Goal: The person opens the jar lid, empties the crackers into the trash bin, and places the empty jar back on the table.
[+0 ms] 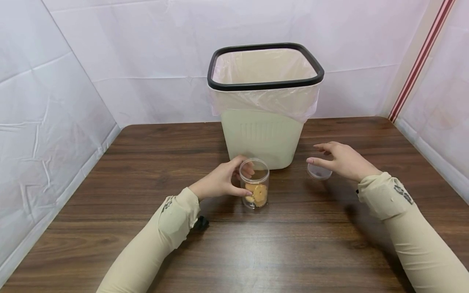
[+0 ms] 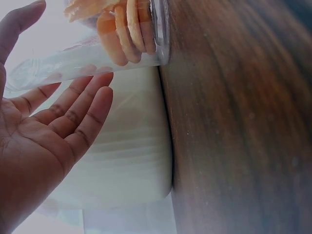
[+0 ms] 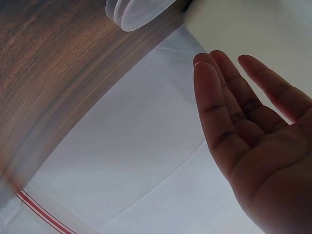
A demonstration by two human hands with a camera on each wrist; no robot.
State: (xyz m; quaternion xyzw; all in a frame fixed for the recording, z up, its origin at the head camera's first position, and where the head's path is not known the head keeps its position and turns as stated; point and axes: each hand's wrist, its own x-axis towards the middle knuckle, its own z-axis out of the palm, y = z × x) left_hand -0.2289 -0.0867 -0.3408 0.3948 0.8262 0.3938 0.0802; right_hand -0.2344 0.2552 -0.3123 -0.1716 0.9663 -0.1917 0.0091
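A clear, open-topped plastic jar (image 1: 255,176) stands upright on the table with several round golden cookies (image 1: 257,194) in its lower part. My left hand (image 1: 224,179) is round its left side, thumb across the front and fingers behind, some showing through the wall. The left wrist view has the fingertips (image 2: 105,80) along the jar's side and the cookies (image 2: 127,31) stacked near its base. To the right, a clear round lid (image 1: 319,171) lies on the tabletop. Above it hovers my right hand (image 1: 338,159), fingers loosely bent, holding nothing; the right wrist view shows its bare palm (image 3: 273,161).
Behind the jar stands a pale waste bin (image 1: 261,134) with a black rim (image 1: 265,85) and a pinkish liner bag (image 1: 267,99). White sheeting (image 1: 146,61) hangs along the back and sides of the brown wood-grain table (image 1: 286,252). A red-striped strip (image 1: 421,61) runs down at the right.
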